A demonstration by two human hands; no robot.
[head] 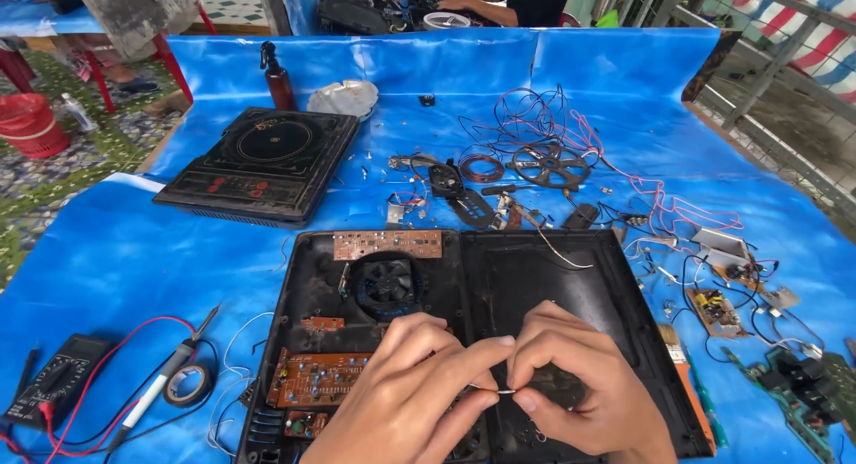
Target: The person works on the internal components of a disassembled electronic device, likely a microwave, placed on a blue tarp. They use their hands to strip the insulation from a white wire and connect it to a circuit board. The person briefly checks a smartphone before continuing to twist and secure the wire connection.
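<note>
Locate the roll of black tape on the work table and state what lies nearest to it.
In the head view, the roll of black tape lies at lower left on the blue table cover, beside the soldering iron, between the multimeter and the opened black casing.

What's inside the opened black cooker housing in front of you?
Inside the open housing: a black fan, a brown board above it, and an orange board. The left hand and right hand cover its near middle.

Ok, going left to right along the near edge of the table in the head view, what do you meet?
Black multimeter → soldering iron → roll of black tape → orange circuit board in the opened black casing → left hand → right hand, both pinching a thin wire → paintbrush → green circuit board.
</note>
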